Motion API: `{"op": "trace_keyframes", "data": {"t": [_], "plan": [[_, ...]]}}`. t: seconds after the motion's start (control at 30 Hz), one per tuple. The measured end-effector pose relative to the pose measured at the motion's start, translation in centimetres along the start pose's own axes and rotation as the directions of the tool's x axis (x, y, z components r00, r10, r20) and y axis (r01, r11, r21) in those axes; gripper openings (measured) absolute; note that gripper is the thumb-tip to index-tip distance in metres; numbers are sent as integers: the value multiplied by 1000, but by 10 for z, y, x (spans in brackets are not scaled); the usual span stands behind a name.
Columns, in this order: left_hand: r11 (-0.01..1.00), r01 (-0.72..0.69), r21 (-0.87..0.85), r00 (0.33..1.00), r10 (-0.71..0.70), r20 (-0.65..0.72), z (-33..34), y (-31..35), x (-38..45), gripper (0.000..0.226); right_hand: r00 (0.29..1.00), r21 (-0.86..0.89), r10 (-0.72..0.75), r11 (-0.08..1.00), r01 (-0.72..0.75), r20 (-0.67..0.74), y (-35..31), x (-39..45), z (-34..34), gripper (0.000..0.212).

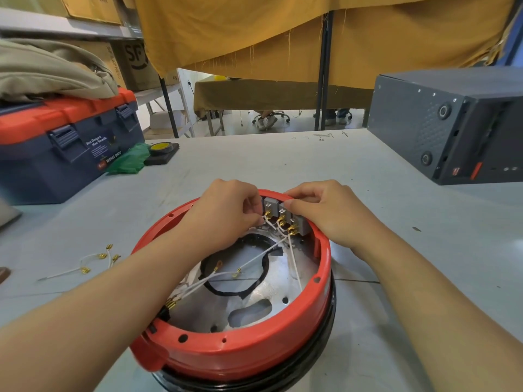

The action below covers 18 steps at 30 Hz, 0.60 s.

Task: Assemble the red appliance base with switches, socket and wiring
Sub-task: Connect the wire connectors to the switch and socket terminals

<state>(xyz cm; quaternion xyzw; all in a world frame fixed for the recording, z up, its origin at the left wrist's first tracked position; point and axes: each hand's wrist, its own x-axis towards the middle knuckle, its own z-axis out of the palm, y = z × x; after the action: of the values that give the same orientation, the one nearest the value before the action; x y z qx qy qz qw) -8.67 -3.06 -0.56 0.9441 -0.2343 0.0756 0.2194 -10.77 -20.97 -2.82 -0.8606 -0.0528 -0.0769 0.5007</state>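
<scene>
I see three switches (285, 215) seated in the red base (235, 349); my left hand (226, 210) pinches a wire (270, 222), right hand (325, 210) steadies them. Spare wires (96, 260) wait on the table (396, 250).

On the table (368, 199) to my left I see a blue toolbox (65, 148) with an orange lid, a beige cloth (48, 69) heaped on top. Beside it lie a green bag (127, 161) and a yellow tape roll (162, 147). To my right stands a dark grey case (447, 123). A mustard curtain (283, 32) hangs behind.
</scene>
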Motion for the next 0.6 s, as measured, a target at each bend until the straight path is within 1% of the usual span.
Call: {"op": "trace_keyframes", "data": {"t": [0.2,0.37,0.5,0.6], "plan": [[1000,-2,2,999,2,-32,1,2,1,16,1000,1,-11,1000,11,6,1,0,0,17],[1000,-6,18,998,7,-60,4,3,2,10,1000,-13,-15,1000,15,14,2,0,-2,17],[1000,6,12,999,-6,-54,4,3,3,11,1000,-36,-29,999,29,11,1,-1,-2,16],[999,33,-5,999,-33,-38,1,3,3,13,1000,-45,-6,999,6,10,1,0,0,18]]}}
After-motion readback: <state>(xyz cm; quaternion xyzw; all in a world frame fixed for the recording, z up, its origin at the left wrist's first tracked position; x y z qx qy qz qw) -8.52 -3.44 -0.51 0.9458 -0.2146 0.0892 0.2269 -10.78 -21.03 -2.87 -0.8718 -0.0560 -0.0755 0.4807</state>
